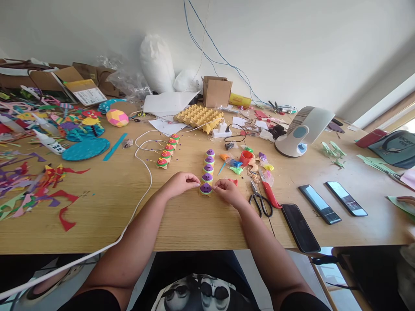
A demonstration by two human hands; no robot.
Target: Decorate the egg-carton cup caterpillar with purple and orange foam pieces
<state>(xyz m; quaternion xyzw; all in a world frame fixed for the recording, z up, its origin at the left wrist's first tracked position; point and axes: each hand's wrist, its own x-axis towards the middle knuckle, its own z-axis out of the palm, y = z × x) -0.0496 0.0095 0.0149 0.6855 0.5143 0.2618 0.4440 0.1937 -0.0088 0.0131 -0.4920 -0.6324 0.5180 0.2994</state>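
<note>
An egg-carton strip (pixel 209 169) with purple caps on yellow-green cups stands lengthwise in front of me. Its nearest cap has small dark dots like a face. At that near end, my left hand (pixel 182 183) is closed, thumb and fingertips pinched against the strip's left side. From the right, my right hand (pixel 228 191) pinches at the opposite side of the same cup. Whatever lies between the fingertips is too small to make out. Further left stands a second egg-carton strip (pixel 167 151) with red and green caps and small pins around it.
Right of the strip lie colourful clay packets (pixel 236 163), a red tape roll (pixel 247 158), black scissors (pixel 260 201) and several phones (pixel 300 226). A white cable (pixel 151 172) crosses at left, near paper scraps (pixel 39 190). A white fan (pixel 303 131) and yellow egg tray (pixel 199 116) stand behind.
</note>
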